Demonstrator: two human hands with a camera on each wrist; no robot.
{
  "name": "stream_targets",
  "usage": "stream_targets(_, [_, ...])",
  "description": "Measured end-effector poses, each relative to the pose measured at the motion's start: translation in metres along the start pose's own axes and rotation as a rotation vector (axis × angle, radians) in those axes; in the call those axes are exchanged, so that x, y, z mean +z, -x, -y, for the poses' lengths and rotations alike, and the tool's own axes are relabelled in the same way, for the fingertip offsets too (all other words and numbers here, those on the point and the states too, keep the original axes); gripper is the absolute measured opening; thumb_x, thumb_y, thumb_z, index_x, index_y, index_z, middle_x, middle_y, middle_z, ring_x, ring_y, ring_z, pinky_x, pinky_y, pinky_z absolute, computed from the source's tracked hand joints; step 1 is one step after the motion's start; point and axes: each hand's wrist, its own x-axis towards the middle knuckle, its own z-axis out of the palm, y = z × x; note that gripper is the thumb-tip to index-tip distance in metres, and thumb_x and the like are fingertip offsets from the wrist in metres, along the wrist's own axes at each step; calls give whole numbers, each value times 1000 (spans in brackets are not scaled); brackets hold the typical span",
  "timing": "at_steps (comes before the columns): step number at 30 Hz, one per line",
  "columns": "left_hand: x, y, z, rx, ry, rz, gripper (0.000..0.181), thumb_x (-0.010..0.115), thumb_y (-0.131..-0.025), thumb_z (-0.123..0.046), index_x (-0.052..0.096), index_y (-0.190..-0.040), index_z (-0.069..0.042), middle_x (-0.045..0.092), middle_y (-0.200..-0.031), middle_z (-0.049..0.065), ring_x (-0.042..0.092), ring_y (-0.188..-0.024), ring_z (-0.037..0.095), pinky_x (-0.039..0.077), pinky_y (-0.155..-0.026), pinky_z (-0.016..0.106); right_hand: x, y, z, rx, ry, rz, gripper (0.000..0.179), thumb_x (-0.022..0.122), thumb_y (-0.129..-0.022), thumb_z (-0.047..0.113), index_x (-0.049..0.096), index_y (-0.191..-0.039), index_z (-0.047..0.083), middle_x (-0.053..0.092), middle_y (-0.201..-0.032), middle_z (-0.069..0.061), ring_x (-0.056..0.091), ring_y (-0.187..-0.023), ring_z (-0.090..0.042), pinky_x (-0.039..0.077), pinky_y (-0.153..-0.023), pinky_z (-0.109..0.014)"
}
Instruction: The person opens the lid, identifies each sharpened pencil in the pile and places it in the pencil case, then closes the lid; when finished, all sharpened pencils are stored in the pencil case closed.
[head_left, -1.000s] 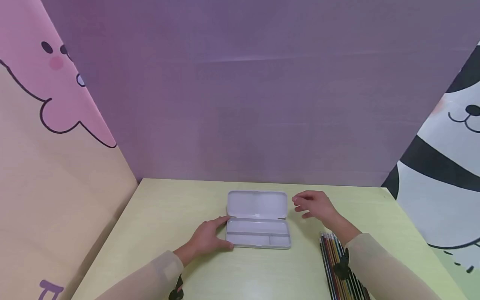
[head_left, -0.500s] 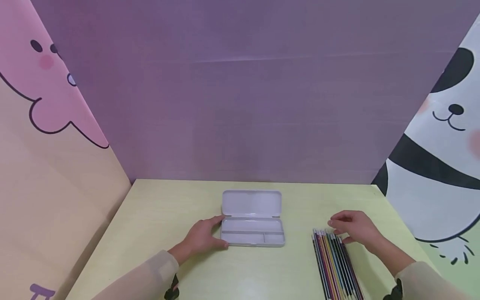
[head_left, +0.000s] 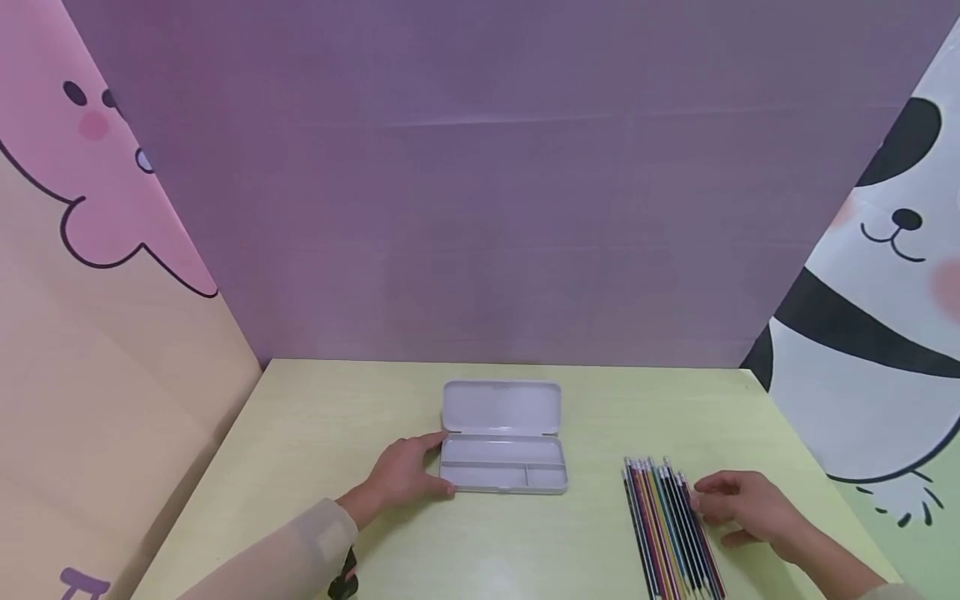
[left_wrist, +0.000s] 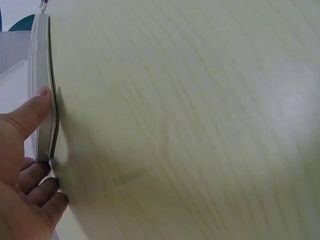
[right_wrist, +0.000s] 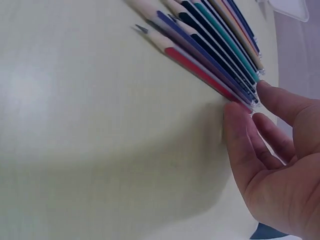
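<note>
An opened pale-lilac pencil case [head_left: 503,475] lies on the table, lid folded back, its base divided into compartments. My left hand [head_left: 403,473] holds the case's left end, thumb at the front corner and fingers toward the back. In the left wrist view, the thumb of the left hand [left_wrist: 25,130] presses the case's side [left_wrist: 46,90]. Several pencils [head_left: 667,525] lie in a row to the right of the case. At the row's right side is my right hand [head_left: 753,508]. In the right wrist view, its thumb and forefinger stand slightly apart around the blunt end of a red pencil [right_wrist: 200,70].
The pale wood-grain table [head_left: 360,400] ends at a purple wall [head_left: 480,208]. A pink cartoon panel [head_left: 127,183] stands on the left, a panda panel [head_left: 885,350] on the right. Between case and pencils lies bare tabletop.
My right hand has moved from beside the case's lid, over the pencils, down to the right side of their row. The left hand has stayed at the case while the view shifted slightly.
</note>
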Motion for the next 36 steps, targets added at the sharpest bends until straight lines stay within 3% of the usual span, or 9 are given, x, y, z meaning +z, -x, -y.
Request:
stream_targets(15, [3, 1, -1, -15, -5, 7, 94, 92, -72, -42, 52, -150, -10, 62, -143, 15, 59, -131, 38, 48, -106, 56, 9, 0, -7, -64, 30, -25, 42, 75, -89, 7, 63, -126, -10, 74, -103, -12, 68, -85, -20, 62, -69, -42])
stream_targets(23, [0, 2, -2, -12, -10, -4, 93, 92, -72, -43, 53, -150, -10, 62, -144, 14, 59, -131, 38, 47, -107, 56, 6, -6, -6, -36, 88, -76, 37, 75, -89, 8, 66, -122, -8, 74, -102, -12, 70, -83, -20, 63, -67, -42])
stream_targets(31, [3, 0, 0, -15, -9, -4, 95, 92, -72, -45, 52, -151, -10, 61, -144, 15, 58, -131, 38, 48, -107, 55, 11, -9, -5, -74, 118, -130, 37, 80, -82, 8, 68, -114, -9, 74, -90, -10, 71, -71, -22, 62, -61, -40])
stream_targets(36, [3, 0, 0, -13, -3, -10, 95, 92, -71, -44, 52, -151, -11, 62, -143, 16, 60, -129, 39, 49, -105, 56, 12, -9, -4, -78, 115, -153, 35, 78, -84, 8, 68, -113, -10, 75, -92, -12, 72, -74, -21, 63, -62, -39])
